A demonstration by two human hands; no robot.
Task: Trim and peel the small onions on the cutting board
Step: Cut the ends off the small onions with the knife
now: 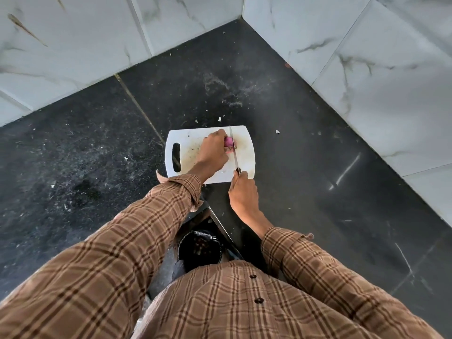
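Head-camera view, looking down on a dark stone counter (305, 167) set in a corner of white marble-patterned wall tiles (367, 69).

A white cutting board (244, 157) lies near the middle of the counter, its slot handle on the left end. Its surface is stained and flecked with small bits.

The left hand (212, 152) rests on the board, fingers curled down over a small purple onion (229, 141) and pinning it against the board. Only the right side of the onion shows past the fingers. A bit of pale peel lies just below the onion, touching it.

The right hand (243, 194) sits at the near edge of the board, wrapped round the handle of a knife (234, 150). The thin blade runs away from the person, across the board to its far edge. It lies against the right side of the onion. Whether the edge has entered the onion cannot be told.

Both arms wear brown plaid sleeves (110, 253), the cuffs turned back at the wrists.

Small white scraps (277, 131) of peel dot the counter beyond and beside the board, along with a smear of dust or crumbs further back.

Below the counter edge, between the arms, a dark round bin (199, 249) lined with a black bag holds some brownish scraps.
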